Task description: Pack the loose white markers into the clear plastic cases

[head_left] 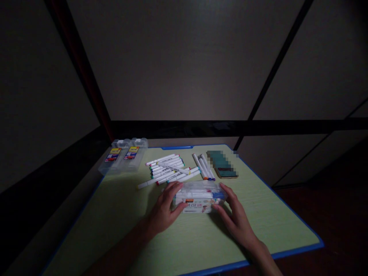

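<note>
A clear plastic marker box (198,195) with a printed white label stands near the middle of the table, with white markers visible inside. My left hand (166,207) grips its left end, fingers over the top edge and thumb against the front. At the opposite end my right hand (234,216) holds it the same way. The lid looks closed or nearly so; I cannot tell which. Just behind the box lies a loose pile of white markers (169,168) with coloured ends. A smaller group of markers (204,168) rests to the right of that pile.
Two clear plastic cases (133,161) with yellow and purple labels lie at the table's back left. On the back right is a green phone-like object (222,165), partly pixelated. The pale green table (267,218) has a blue rim, and a panelled wall stands behind it.
</note>
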A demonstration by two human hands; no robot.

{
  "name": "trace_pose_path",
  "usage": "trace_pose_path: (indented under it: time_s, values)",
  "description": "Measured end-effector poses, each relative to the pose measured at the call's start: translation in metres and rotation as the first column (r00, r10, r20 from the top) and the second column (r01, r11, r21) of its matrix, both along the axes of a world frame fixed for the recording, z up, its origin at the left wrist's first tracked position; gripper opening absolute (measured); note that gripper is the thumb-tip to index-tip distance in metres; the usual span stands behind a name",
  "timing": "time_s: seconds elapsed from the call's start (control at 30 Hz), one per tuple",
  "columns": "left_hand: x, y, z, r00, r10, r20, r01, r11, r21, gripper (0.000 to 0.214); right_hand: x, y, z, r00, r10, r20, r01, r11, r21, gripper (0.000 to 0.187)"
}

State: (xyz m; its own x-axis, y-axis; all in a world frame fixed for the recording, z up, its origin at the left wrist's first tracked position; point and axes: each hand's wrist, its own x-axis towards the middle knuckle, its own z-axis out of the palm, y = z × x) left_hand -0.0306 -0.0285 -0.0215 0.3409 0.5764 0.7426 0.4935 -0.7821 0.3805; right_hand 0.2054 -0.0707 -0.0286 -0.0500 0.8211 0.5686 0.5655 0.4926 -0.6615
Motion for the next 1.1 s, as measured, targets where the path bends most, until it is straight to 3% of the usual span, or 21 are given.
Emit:
trace_pose_path:
  time_s: [0.53,1.1]
  values:
    - [0.003,-0.003,0.002,0.998,-0.015,0.062,0.029,0.969,-0.244,0.046,-0.003,-0.001,0.008,1.000,0.017,-0.024,-0.018,0.999,-0.038,0.047]
    - [0.007,-0.005,0.010,0.988,-0.043,0.151,0.081,0.963,-0.258,0.042,-0.005,0.003,0.007,0.998,0.040,-0.051,-0.042,0.998,-0.041,0.049]
